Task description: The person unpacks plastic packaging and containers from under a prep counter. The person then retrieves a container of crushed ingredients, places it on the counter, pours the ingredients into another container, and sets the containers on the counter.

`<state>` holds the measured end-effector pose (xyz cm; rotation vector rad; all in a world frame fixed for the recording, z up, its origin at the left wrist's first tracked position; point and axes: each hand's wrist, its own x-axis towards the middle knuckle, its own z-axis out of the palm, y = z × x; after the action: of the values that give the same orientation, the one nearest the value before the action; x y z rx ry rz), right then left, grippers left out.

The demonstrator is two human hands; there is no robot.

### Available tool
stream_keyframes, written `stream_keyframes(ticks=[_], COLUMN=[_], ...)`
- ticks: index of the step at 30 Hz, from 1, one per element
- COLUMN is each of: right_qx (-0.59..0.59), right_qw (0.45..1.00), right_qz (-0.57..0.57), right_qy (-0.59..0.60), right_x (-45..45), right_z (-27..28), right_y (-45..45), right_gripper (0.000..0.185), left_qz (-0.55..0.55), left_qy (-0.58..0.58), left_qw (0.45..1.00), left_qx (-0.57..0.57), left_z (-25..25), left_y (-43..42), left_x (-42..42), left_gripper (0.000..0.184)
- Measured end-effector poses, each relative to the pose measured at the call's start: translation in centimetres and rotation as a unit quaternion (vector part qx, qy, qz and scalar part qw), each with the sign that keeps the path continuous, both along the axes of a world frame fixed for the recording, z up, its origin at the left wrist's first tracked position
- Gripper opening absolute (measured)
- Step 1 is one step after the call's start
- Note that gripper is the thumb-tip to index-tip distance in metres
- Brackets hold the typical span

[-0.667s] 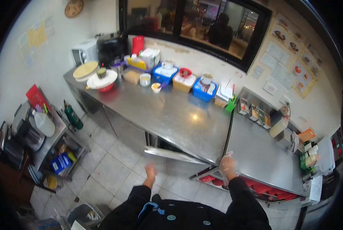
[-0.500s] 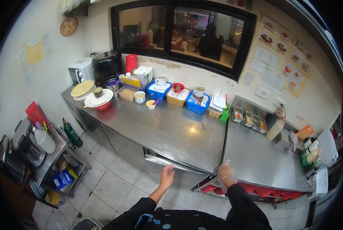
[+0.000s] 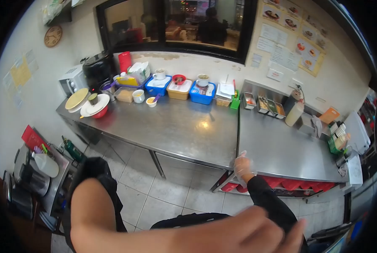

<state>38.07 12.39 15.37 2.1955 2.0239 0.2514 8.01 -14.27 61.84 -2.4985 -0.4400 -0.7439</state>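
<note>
My bare left forearm sweeps across the bottom of the head view, very close to the camera. My left hand (image 3: 254, 232) is at the lower right, blurred, with bent fingers partly cut off by the frame; nothing shows in it. A clear plastic glove covers my right hand (image 3: 243, 167), which is at the front edge of the steel counter (image 3: 175, 130), by the seam between two counter sections. Its fingers look curled, and the palm side is hidden. Under the counter, to the left of that hand, is a closed steel cabinet door (image 3: 188, 169).
Tubs, including a blue tub (image 3: 202, 96), and cups line the counter's back. A squeeze bottle (image 3: 295, 114) stands beside metal food pans (image 3: 271, 107) on the right. Red items (image 3: 289, 184) fill the shelf below. A side cart with a white jug (image 3: 45, 164) stands left.
My left hand has left the cabinet door and swung up close to the camera, toward the right. The door, ajar before, is now closed. My right hand stays at the counter edge.
</note>
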Motion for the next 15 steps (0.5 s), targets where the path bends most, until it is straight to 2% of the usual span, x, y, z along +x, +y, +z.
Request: stream_keyframes(ticks=[2,3,5,7,9,11,15], right_qx=[-0.014,-0.007,0.010,0.035,0.038,0.033,0.064], right_qw=[1.000,0.999,0.993,0.990,0.995,0.997,0.990], right_qz=[-0.003,0.042,0.111,0.128,0.053,0.068,0.113], right_qy=[0.010,-0.003,-0.028,-0.054,-0.071,-0.035,-0.053], right_x=[-1.1,-2.1,-2.0,1.8,1.0,0.7,1.5], right_z=[-0.4,-0.6,-1.5,-2.4,-2.4,-0.3,-2.5], right_y=[0.7,1.2,2.0,1.5,1.8,0.8,1.7], right_gripper=[0.028,0.032,0.045,0.061,0.061,0.062,0.062], left_qz=[0.032,0.046,0.075,0.095,0.121,0.145,0.179], left_qy=[0.006,0.010,0.016,0.022,0.036,0.043,0.044], left_qw=[0.999,0.999,0.997,0.995,0.992,0.988,0.983], left_qx=[0.002,0.003,0.003,0.007,0.013,0.013,0.015], left_z=[0.5,0.9,1.3,1.8,1.8,1.7,2.3], left_y=[-0.7,-0.9,-1.0,-1.3,-1.5,-1.8,-2.8], left_x=[0.1,0.0,0.1,0.7,1.3,1.3,0.5], left_gripper=[0.044,0.045,0.046,0.048,0.050,0.051,0.055])
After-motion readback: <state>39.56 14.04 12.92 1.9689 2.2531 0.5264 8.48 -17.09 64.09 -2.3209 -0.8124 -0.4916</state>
